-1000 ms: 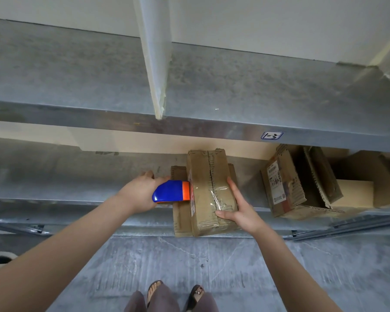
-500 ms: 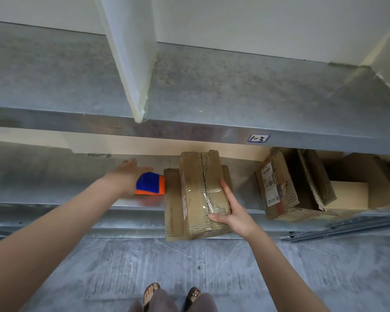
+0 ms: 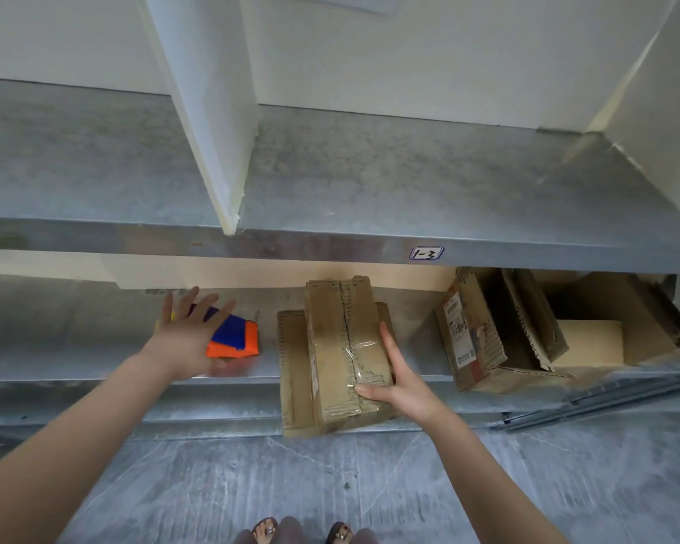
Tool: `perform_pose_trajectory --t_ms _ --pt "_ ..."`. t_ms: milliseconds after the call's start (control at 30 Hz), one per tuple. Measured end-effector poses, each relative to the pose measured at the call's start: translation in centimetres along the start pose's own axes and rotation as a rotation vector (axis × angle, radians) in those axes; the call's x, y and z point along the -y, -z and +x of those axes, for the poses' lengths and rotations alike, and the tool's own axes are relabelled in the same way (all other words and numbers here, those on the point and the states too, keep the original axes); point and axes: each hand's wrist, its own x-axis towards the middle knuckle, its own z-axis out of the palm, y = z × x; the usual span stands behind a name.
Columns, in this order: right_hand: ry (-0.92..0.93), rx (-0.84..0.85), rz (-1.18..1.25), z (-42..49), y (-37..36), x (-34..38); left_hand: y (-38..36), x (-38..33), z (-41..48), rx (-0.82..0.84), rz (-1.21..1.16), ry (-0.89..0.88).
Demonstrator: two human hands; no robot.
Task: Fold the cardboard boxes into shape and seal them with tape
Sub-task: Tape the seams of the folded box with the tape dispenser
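Note:
A folded brown cardboard box (image 3: 336,347) stands on a flat piece of cardboard (image 3: 291,371) at the lower shelf's front edge, with clear tape across its top seam. My right hand (image 3: 399,380) grips the box's right side and near corner. A blue and orange tape dispenser (image 3: 238,337) lies on the shelf to the left of the box. My left hand (image 3: 189,333) hovers just over the dispenser with fingers spread apart, holding nothing.
An open cardboard box (image 3: 491,331) lies on its side at the right of the lower shelf (image 3: 75,347), with more cardboard behind it. The upper metal shelf (image 3: 370,190) overhangs, split by a white divider (image 3: 209,111). My feet (image 3: 303,532) stand on the grey floor.
My left hand carried the tape dispenser leftward away from the box, set it on the shelf and let go. My right hand stayed on the box.

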Motion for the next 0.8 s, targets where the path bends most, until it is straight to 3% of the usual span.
perform_pose_trajectory --t_ms 100,200,333,467,667,800 --pt "0.019 0.012 -0.049 -0.4 0.0 0.1 1.8 -4.4 -1.9 -0.083 -0.258 -0.096" --pt "0.016 -0.008 -0.1 -0.6 0.0 0.8 2.9 -11.5 -3.3 0.059 -0.809 -0.104" --pt "0.049 -0.036 -0.149 -0.7 -0.4 1.0 1.2 -16.9 -2.9 0.095 -1.004 -0.072" --pt "0.047 -0.038 -0.149 -0.6 -0.1 0.5 -0.7 -17.1 -3.2 0.196 -1.317 0.035" --pt "0.023 0.073 -0.013 -0.3 1.1 0.0 0.0 -17.4 -2.2 0.12 -1.312 0.08" --pt "0.029 -0.075 -0.055 0.9 2.9 0.6 1.1 -17.0 -1.1 0.006 -1.245 0.085"
